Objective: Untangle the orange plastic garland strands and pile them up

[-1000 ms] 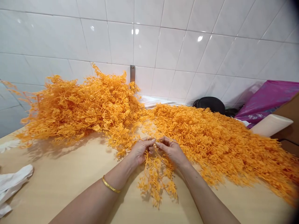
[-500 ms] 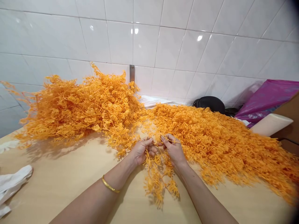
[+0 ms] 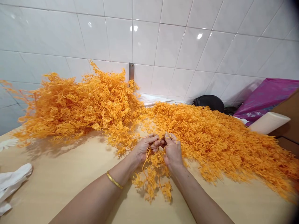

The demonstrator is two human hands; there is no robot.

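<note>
Between my hands an orange artificial sprig (image 3: 153,174) hangs down over the table, its branching tips spread toward me. My left hand (image 3: 146,147) pinches its stem between thumb and fingers. Close beside it, nearly touching, my right hand (image 3: 172,150) is closed on a thin orange piece of the same sprig near the stem's top. The fingers partly hide where the pieces meet. A tall heap of orange sprigs (image 3: 81,105) rises at the left, and a flatter heap (image 3: 221,143) spreads from the middle to the right.
The beige table (image 3: 77,186) carries white cloth gloves (image 3: 14,183) at the left edge. A black case (image 3: 209,102), a purple bag (image 3: 263,96) and a cream roll (image 3: 269,123) lie at the back right. A metal bracket (image 3: 131,72) stands against the tiled wall.
My hands have come closer together, my left hand moving right. The hanging sprig has swung a little to the left and up.
</note>
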